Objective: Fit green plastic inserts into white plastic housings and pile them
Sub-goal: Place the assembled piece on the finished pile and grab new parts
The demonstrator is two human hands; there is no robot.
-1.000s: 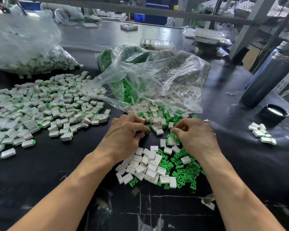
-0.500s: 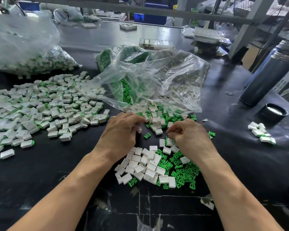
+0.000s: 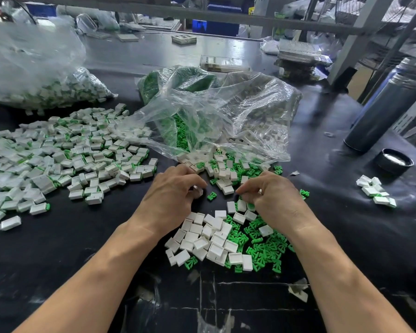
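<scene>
My left hand (image 3: 171,195) pinches a white housing (image 3: 198,190) at its curled fingertips. My right hand (image 3: 274,200) curls down over the pile's edge; what it grips is hidden. One green insert (image 3: 211,195) lies on the black table between the hands. Just below them are loose white housings (image 3: 209,239) and, to their right, loose green inserts (image 3: 262,246). A wide pile of assembled housings (image 3: 58,159) covers the table to the left.
An open clear bag (image 3: 226,111) holding green inserts and white housings lies just beyond the hands. Another filled bag (image 3: 46,90) sits far left. At the right are a small heap of parts (image 3: 375,191), a grey flask (image 3: 389,109) and its lid (image 3: 394,161).
The hands, close together over the pile a second ago, have drawn apart and back toward me. A single green insert now lies exposed between them.
</scene>
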